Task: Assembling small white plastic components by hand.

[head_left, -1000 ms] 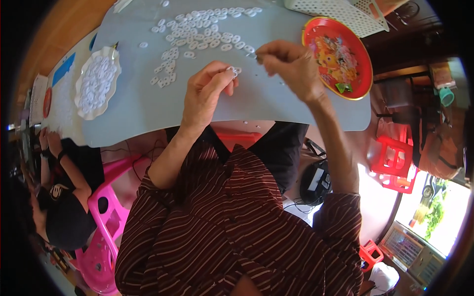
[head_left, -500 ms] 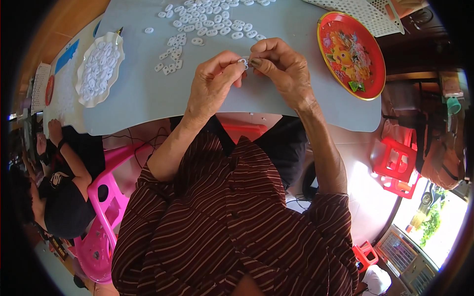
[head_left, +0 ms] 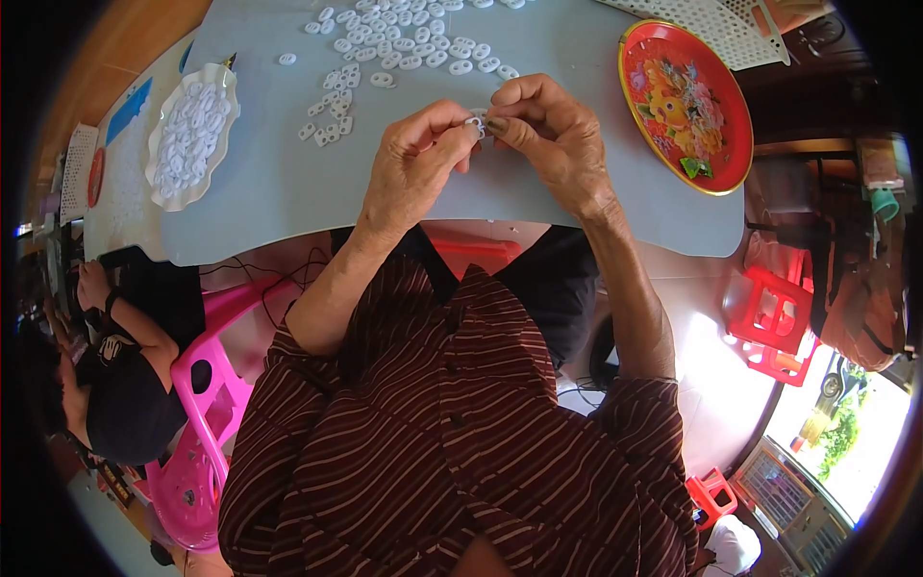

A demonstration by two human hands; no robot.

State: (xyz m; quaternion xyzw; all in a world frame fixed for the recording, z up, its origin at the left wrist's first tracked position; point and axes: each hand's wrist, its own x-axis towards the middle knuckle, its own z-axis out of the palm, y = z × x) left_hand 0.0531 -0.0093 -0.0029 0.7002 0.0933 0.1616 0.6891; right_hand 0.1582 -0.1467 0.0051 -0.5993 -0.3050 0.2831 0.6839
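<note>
Between my two hands is a small white plastic piece (head_left: 476,123), mostly covered by fingertips. My left hand (head_left: 420,159) pinches it between thumb and bent forefinger. My right hand (head_left: 553,135) comes from the other side, thumb and forefinger closed at the same piece; whether a second part is in them is hidden. Beyond the hands, many white oval pieces with two holes (head_left: 413,38) are spread over the table. Smaller white squarish pieces (head_left: 332,106) form a loose group left of my left hand.
A scalloped white dish (head_left: 223,144) full of white pieces stands at the left. On the right lies a red floral tray (head_left: 731,115) with a green wrapped item (head_left: 694,167). A perforated white basket (head_left: 711,27) is behind it. Someone in black (head_left: 135,409) sits at the left by a pink chair (head_left: 207,404).
My hands stay nearly in place, both still at the small white piece. At the left, the other person's arm has shifted slightly.
</note>
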